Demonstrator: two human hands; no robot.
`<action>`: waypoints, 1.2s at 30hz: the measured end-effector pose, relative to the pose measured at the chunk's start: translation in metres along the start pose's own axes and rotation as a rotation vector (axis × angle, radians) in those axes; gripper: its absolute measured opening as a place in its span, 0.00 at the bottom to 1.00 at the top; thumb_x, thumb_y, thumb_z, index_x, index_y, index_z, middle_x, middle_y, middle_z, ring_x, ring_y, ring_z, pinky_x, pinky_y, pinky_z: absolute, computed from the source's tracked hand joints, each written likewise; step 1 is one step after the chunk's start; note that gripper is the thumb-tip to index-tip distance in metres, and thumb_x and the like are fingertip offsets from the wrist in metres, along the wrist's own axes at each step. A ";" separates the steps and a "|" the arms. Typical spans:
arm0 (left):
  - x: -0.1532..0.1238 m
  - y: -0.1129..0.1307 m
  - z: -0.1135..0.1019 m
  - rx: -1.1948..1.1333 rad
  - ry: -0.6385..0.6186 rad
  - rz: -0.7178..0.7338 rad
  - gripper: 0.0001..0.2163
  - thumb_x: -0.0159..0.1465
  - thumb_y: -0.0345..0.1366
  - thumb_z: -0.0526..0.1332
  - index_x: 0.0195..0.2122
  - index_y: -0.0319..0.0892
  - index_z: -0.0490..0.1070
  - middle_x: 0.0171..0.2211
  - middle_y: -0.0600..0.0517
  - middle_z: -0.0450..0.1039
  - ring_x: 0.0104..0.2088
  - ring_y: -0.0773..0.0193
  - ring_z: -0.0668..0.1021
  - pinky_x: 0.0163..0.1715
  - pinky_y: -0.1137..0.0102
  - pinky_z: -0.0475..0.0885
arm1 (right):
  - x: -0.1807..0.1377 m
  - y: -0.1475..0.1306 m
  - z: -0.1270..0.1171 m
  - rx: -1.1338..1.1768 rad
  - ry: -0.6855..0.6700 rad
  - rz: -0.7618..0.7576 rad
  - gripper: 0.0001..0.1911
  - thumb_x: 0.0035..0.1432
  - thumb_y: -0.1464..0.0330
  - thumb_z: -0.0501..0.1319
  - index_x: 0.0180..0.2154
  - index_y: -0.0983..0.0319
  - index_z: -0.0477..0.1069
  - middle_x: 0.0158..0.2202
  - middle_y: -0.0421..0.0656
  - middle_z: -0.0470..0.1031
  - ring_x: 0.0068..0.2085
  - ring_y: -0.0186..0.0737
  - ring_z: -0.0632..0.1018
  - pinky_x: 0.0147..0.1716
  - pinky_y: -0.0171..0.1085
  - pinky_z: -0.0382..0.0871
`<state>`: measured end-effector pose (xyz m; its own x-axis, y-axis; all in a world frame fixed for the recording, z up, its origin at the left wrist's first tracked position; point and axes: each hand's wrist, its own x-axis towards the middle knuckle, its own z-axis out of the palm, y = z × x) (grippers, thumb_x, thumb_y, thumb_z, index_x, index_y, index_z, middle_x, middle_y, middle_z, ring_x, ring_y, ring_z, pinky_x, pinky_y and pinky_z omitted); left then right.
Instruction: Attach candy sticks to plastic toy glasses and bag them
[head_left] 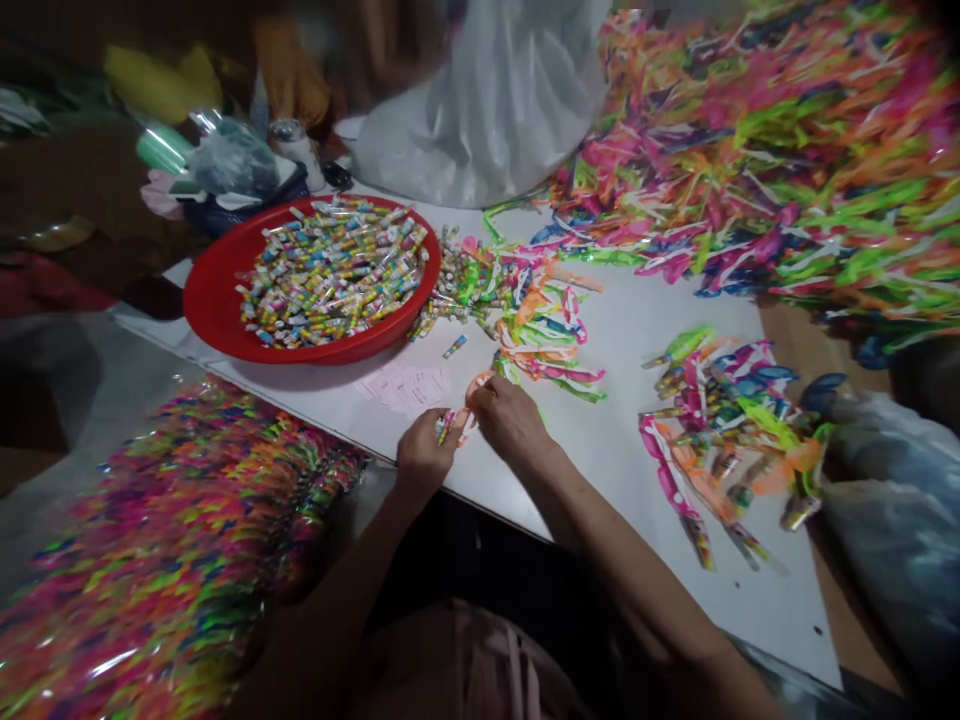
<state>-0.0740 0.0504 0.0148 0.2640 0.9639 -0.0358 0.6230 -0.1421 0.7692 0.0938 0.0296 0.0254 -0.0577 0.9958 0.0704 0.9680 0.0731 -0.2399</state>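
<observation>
My left hand is closed around a small tube with a colourful printed wrapper, held upright near the table's front edge. Pinched in my right hand is an orange plastic piece, which looks like part of a toy; its lower end meets the tube. My two hands are almost touching. Just beyond them lie small printed paper slips and one loose tube. A loose group of bright plastic pieces with white strips is spread past my right hand.
A red basin full of similar tubes stands at the left on the white table. Finished-looking tube-and-plastic pieces lie at the right. A large colourful heap fills the back right. Packed bright bags sit at lower left; a grey sack stands behind.
</observation>
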 end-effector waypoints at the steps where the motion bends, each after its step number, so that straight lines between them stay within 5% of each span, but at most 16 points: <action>1: -0.001 0.003 0.003 0.046 -0.034 -0.003 0.09 0.59 0.36 0.62 0.41 0.41 0.72 0.36 0.45 0.77 0.38 0.55 0.77 0.41 0.67 0.68 | -0.004 -0.001 0.002 0.016 0.011 0.021 0.13 0.67 0.67 0.51 0.43 0.62 0.73 0.41 0.49 0.71 0.40 0.44 0.71 0.36 0.38 0.61; 5: 0.001 0.011 0.005 0.202 -0.189 -0.053 0.11 0.59 0.32 0.60 0.44 0.41 0.72 0.38 0.44 0.78 0.41 0.53 0.78 0.42 0.65 0.68 | -0.017 -0.011 0.007 0.220 0.072 0.089 0.14 0.67 0.67 0.49 0.47 0.61 0.71 0.41 0.48 0.72 0.42 0.42 0.72 0.39 0.37 0.62; 10: -0.007 0.006 -0.002 0.168 -0.191 -0.053 0.10 0.57 0.32 0.62 0.40 0.41 0.72 0.34 0.47 0.77 0.37 0.55 0.77 0.39 0.65 0.67 | -0.042 -0.027 0.002 0.459 0.096 0.291 0.18 0.64 0.65 0.54 0.54 0.65 0.63 0.41 0.47 0.74 0.42 0.41 0.73 0.42 0.36 0.65; 15: -0.025 -0.001 -0.020 -0.512 -0.184 -0.253 0.16 0.55 0.47 0.65 0.34 0.39 0.70 0.23 0.53 0.71 0.21 0.68 0.68 0.22 0.73 0.60 | -0.037 -0.049 -0.011 0.156 -0.087 0.421 0.10 0.63 0.68 0.55 0.45 0.65 0.68 0.46 0.53 0.70 0.46 0.48 0.72 0.35 0.38 0.66; 18: -0.028 0.004 -0.031 -0.907 -0.176 -0.398 0.25 0.46 0.47 0.72 0.39 0.36 0.70 0.29 0.50 0.74 0.24 0.70 0.71 0.24 0.75 0.62 | -0.032 -0.046 -0.015 0.122 -0.139 0.491 0.10 0.63 0.69 0.54 0.43 0.65 0.69 0.42 0.53 0.72 0.43 0.48 0.75 0.33 0.37 0.64; 21: -0.029 0.012 -0.032 -1.064 -0.224 -0.403 0.26 0.42 0.44 0.75 0.38 0.36 0.70 0.30 0.49 0.75 0.26 0.71 0.71 0.24 0.76 0.62 | -0.039 -0.031 -0.013 0.181 -0.154 0.527 0.09 0.59 0.65 0.58 0.40 0.63 0.70 0.38 0.51 0.74 0.39 0.46 0.76 0.30 0.36 0.62; 24: -0.033 0.021 -0.025 -1.125 -0.283 -0.383 0.24 0.42 0.42 0.76 0.36 0.36 0.70 0.28 0.51 0.74 0.23 0.72 0.69 0.20 0.77 0.57 | -0.053 -0.019 -0.011 0.341 -0.091 0.530 0.07 0.55 0.66 0.61 0.35 0.63 0.69 0.31 0.45 0.73 0.33 0.42 0.74 0.28 0.35 0.59; 30: -0.041 0.036 -0.016 -1.073 -0.371 -0.287 0.21 0.45 0.45 0.74 0.32 0.36 0.70 0.26 0.53 0.72 0.21 0.75 0.66 0.18 0.78 0.53 | -0.064 -0.021 -0.042 1.140 0.294 0.360 0.18 0.51 0.60 0.63 0.42 0.62 0.68 0.25 0.34 0.65 0.25 0.33 0.68 0.26 0.34 0.63; 33: -0.042 0.041 -0.011 -1.012 -0.395 -0.232 0.19 0.49 0.47 0.72 0.31 0.36 0.71 0.25 0.53 0.72 0.22 0.75 0.67 0.19 0.78 0.55 | -0.063 -0.026 -0.056 1.198 0.380 0.261 0.12 0.53 0.61 0.62 0.36 0.61 0.70 0.27 0.37 0.68 0.28 0.34 0.70 0.27 0.34 0.65; 36: -0.043 0.042 -0.005 -0.994 -0.373 -0.221 0.20 0.48 0.47 0.72 0.30 0.37 0.70 0.24 0.53 0.71 0.20 0.75 0.66 0.18 0.79 0.54 | -0.065 -0.028 -0.054 1.144 0.402 0.345 0.11 0.53 0.60 0.62 0.30 0.61 0.69 0.23 0.37 0.68 0.25 0.34 0.69 0.25 0.34 0.64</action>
<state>-0.0630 0.0038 0.0515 0.5314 0.7924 -0.2997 -0.1464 0.4344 0.8887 0.0841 -0.0400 0.0800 0.4279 0.9004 0.0778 0.1413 0.0184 -0.9898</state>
